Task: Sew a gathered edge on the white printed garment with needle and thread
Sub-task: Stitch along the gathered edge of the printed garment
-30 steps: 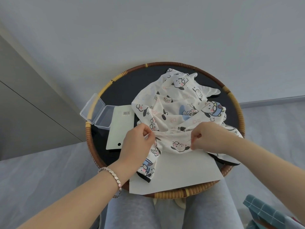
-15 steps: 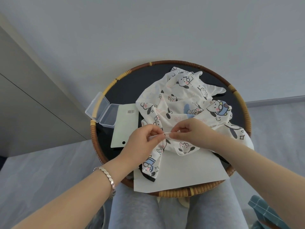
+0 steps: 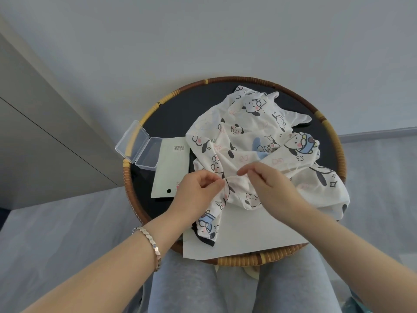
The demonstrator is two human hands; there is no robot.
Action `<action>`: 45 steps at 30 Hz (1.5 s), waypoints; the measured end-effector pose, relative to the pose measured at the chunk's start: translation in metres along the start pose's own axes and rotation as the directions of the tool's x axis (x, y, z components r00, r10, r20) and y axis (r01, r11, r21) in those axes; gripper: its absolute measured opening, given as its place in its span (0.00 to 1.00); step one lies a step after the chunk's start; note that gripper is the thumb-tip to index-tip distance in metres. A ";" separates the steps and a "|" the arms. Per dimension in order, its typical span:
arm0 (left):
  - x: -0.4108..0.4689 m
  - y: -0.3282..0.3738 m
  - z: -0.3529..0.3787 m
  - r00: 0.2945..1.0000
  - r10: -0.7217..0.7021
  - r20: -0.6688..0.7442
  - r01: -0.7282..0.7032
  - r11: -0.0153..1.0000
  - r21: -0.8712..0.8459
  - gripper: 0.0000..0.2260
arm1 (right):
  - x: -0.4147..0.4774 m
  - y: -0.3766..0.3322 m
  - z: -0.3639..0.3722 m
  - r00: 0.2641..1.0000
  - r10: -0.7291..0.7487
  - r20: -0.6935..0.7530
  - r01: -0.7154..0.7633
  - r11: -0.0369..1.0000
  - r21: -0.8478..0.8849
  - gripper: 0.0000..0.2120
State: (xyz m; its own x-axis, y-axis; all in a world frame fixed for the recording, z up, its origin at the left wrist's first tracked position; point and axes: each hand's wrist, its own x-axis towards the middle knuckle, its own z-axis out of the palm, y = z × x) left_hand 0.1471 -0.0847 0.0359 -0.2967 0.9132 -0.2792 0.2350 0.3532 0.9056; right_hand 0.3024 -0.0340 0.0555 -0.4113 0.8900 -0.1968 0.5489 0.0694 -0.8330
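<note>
The white garment (image 3: 248, 141) printed with cartoon dogs lies crumpled on a round wicker-rimmed table (image 3: 334, 136) with a dark top. My left hand (image 3: 198, 190) pinches a bunched fold of the garment's near edge between thumb and fingers. Just to its right, my right hand (image 3: 266, 186) rests on the same gathered fold with its fingertips pinched close to the left hand's. Needle and thread are too fine to make out. A black-trimmed corner of the garment (image 3: 206, 231) hangs toward me.
A white sheet of paper (image 3: 248, 236) lies under the garment at the table's near edge. A pale green card (image 3: 171, 168) with a barcode and an open clear plastic box (image 3: 140, 146) sit at the left. My grey-clad knees are below the table.
My right hand has moved left along the edge until it meets the left hand, bunching the fabric between them. The view has shifted slightly.
</note>
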 end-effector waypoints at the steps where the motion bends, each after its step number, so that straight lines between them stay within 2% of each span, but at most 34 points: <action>1: 0.000 0.000 0.000 1.000 0.004 -0.004 -0.004 1.000 0.000 0.04 | -0.004 0.000 0.003 1.000 -0.003 0.014 0.003 1.000 -0.027 0.11; 7: -0.002 -0.001 0.000 0.998 0.056 -0.029 -0.056 0.998 0.001 0.05 | -0.013 0.006 0.012 0.998 0.005 0.070 0.002 0.996 -0.094 0.08; 20: -0.005 -0.003 0.001 0.992 0.125 -0.017 -0.124 0.991 0.050 0.04 | -0.013 0.003 0.013 0.995 0.033 0.091 -0.022 0.993 -0.118 0.09; 23: -0.007 -0.004 0.001 0.983 0.181 -0.020 -0.178 0.977 0.116 0.05 | -0.012 0.002 0.015 0.995 0.042 0.094 -0.029 0.991 -0.133 0.09; 28: -0.014 -0.002 0.004 0.947 0.321 -0.008 -0.306 0.910 0.279 0.03 | -0.010 0.000 0.014 0.992 0.078 0.099 -0.068 0.992 -0.103 0.11; 32: -0.016 -0.005 0.006 0.908 0.416 0.046 -0.395 0.816 0.422 0.05 | -0.009 -0.001 0.012 0.987 0.105 0.123 -0.098 0.993 -0.062 0.11; 36: -0.017 -0.009 0.004 0.833 0.544 0.106 -0.520 0.702 0.487 0.10 | -0.010 0.000 0.013 0.989 0.107 0.105 -0.106 0.994 -0.015 0.11; 40: -0.018 -0.011 0.003 0.778 0.611 0.149 -0.586 0.618 0.524 0.11 | -0.012 0.002 0.019 0.993 0.097 0.072 -0.100 0.994 0.041 0.11; 42: -0.021 -0.012 0.005 0.811 0.580 0.072 -0.540 0.697 0.471 0.10 | -0.012 0.002 0.021 0.992 0.100 0.079 -0.111 0.981 0.157 0.11; 45: -0.023 -0.005 0.011 0.897 0.435 -0.080 -0.390 0.863 0.321 0.07 | -0.012 0.002 0.019 0.988 0.111 0.105 -0.139 0.939 0.316 0.09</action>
State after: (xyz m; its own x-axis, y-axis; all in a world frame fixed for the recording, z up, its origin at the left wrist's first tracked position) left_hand 0.1627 -0.1055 0.0343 -0.2381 0.9564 0.1692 0.6153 0.0138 0.7881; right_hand 0.2946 -0.0533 0.0467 -0.4217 0.8401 -0.3410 0.3423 -0.2008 -0.9179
